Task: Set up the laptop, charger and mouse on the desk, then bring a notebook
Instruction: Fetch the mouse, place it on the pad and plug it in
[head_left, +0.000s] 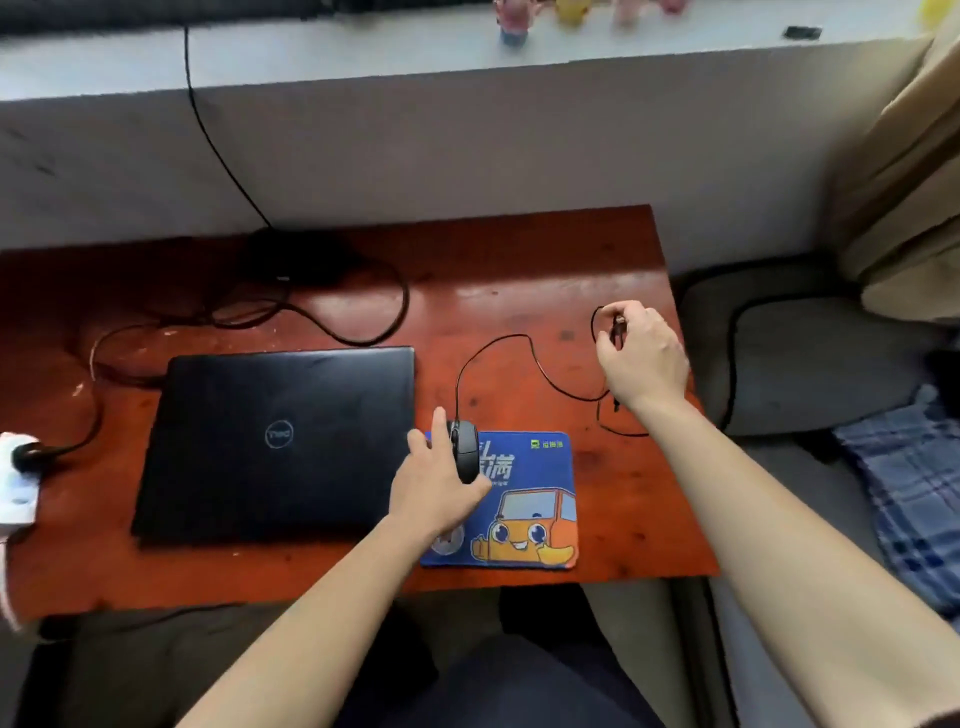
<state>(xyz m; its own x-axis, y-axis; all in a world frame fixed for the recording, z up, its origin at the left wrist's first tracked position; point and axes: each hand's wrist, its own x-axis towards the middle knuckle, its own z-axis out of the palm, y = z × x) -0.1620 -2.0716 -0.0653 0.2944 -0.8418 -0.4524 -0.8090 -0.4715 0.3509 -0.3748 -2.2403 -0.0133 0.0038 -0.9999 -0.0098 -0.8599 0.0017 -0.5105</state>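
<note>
A closed black laptop (275, 441) lies on the reddish wooden desk (519, 280). The black charger brick (291, 257) sits at the desk's back, its cable looping toward a white power strip (18, 483) at the left edge. A black wired mouse (466, 451) rests on the top left corner of a blue cartoon mouse pad (524, 504). My left hand (439, 486) grips the mouse from its left side. My right hand (641, 356) pinches the plug end of the mouse cable (498, 353) near the desk's right edge. No notebook is in view.
A grey ledge (363, 57) with small figurines runs behind the desk. Grey cushions (810, 343) and a blue plaid cloth (904, 488) lie to the right. A beige curtain (904, 171) hangs at the far right. My legs are under the desk's front edge.
</note>
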